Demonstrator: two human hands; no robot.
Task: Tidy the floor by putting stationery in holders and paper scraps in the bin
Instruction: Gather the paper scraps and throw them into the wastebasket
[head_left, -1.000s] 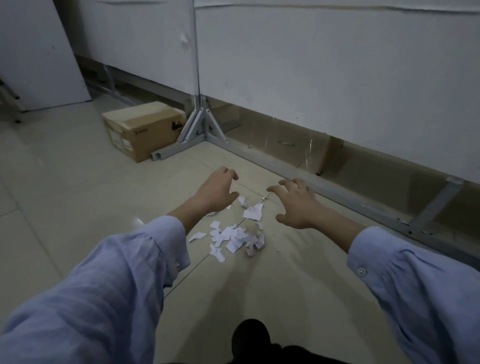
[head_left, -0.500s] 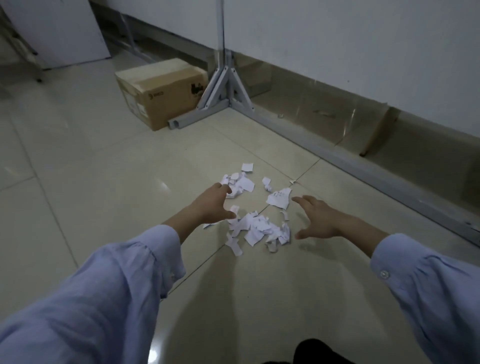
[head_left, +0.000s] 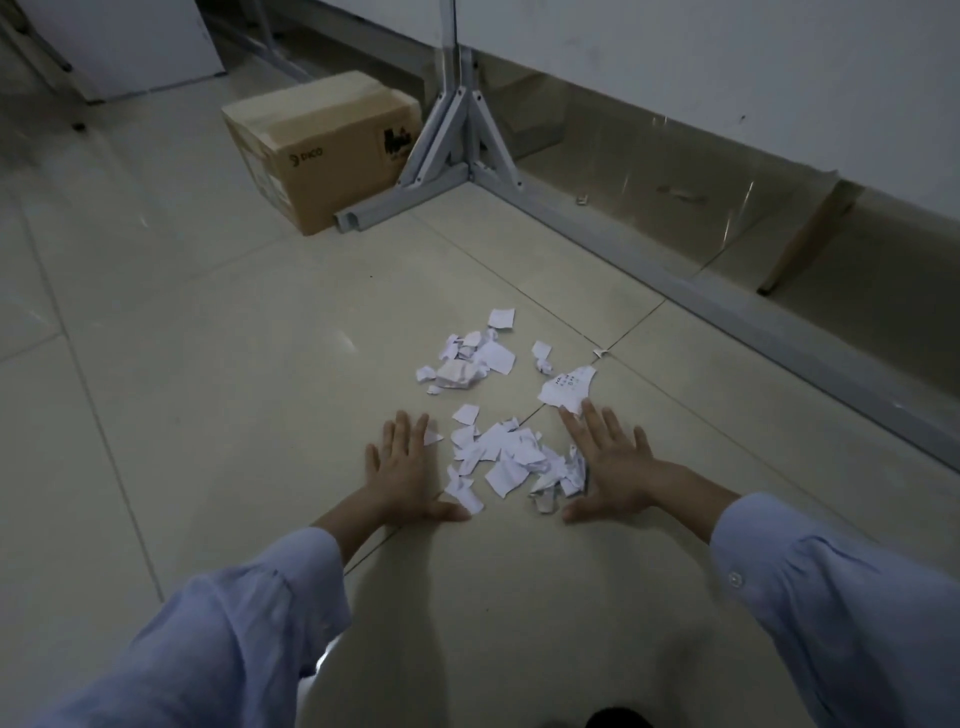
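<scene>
White paper scraps lie scattered on the pale tiled floor. The nearer heap of scraps (head_left: 511, 460) sits between my two hands. A second cluster of scraps (head_left: 470, 361) lies farther away, and a larger torn piece with writing (head_left: 567, 387) lies just beyond my right fingertips. My left hand (head_left: 402, 467) is flat on the floor, fingers straight, at the heap's left edge. My right hand (head_left: 610, 457) is flat too, fingers spread, touching the heap's right edge. No stationery, holder or bin is in view.
A cardboard box (head_left: 322, 148) stands on the floor at the back left, against the grey metal foot (head_left: 457, 150) of a white partition. The partition's base rail (head_left: 727, 306) runs along the right. A white board (head_left: 119, 47) leans at the far left.
Both hands have come down from hovering with curled fingers and now lie flat on the floor either side of the nearer heap. The view has dropped closer to the floor.
</scene>
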